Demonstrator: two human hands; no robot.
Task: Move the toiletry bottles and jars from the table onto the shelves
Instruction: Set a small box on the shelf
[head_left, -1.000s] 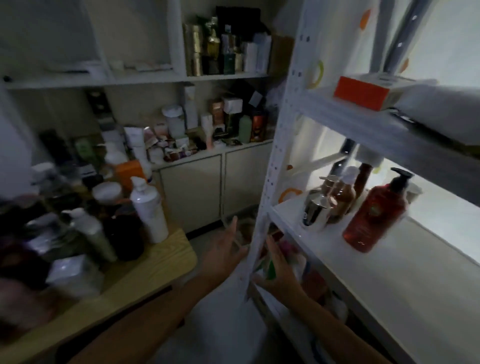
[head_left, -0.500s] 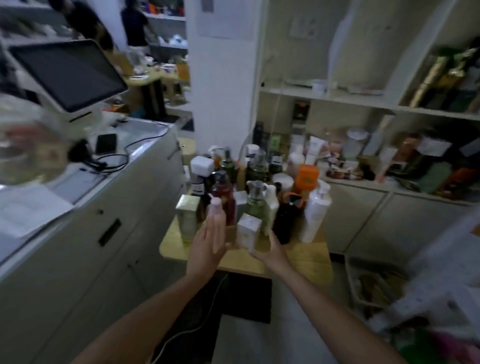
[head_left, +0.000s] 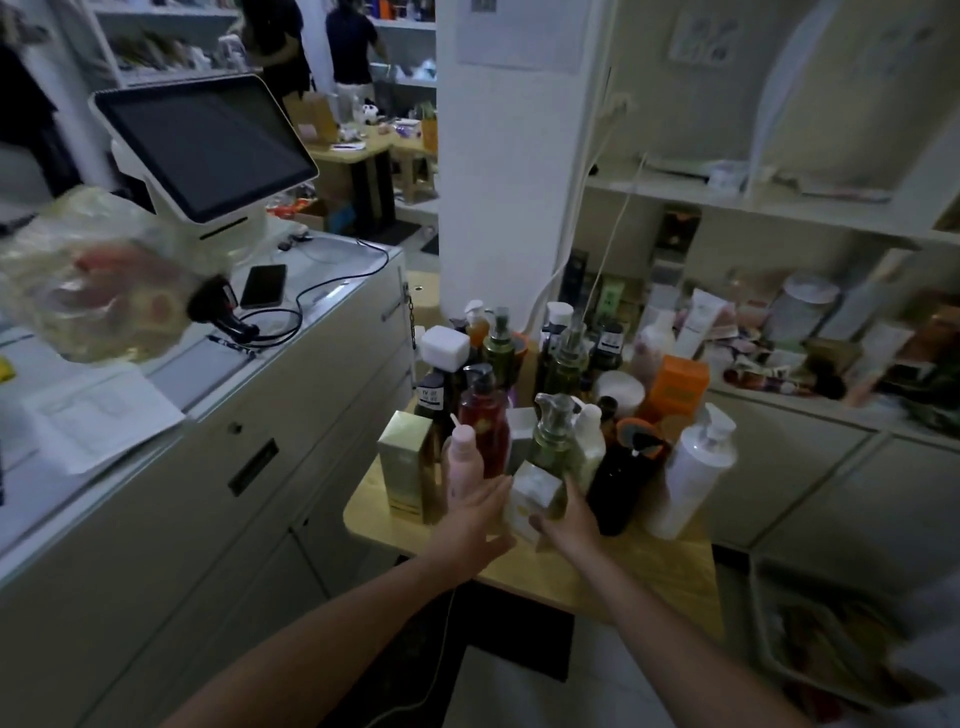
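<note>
A small wooden table (head_left: 649, 571) is crowded with toiletries: a gold box (head_left: 408, 462), a pink bottle (head_left: 462, 460), a red pump bottle (head_left: 483, 421), a green glass pump bottle (head_left: 553, 436), a black bottle (head_left: 623, 483), a tall white pump bottle (head_left: 696, 467) and an orange box (head_left: 675, 389). At the front stands a small white box (head_left: 535, 491). My left hand (head_left: 478, 519) has straight fingers beside the box's left face, close to the pink bottle. My right hand (head_left: 569, 519) holds the box, thumb on its front and fingers along its right side.
A grey counter (head_left: 218, 467) on the left carries a till screen (head_left: 208, 145), a phone (head_left: 263, 286) and a plastic bag (head_left: 93, 280). A white pillar (head_left: 498, 182) stands behind the table. Cluttered wall shelves (head_left: 779, 202) run along the right. A basket (head_left: 831, 639) sits on the floor.
My view swung from the white metal shelving to the table. Both hands reached forward to the small white box; the right hand came up from below it and closed around it.
</note>
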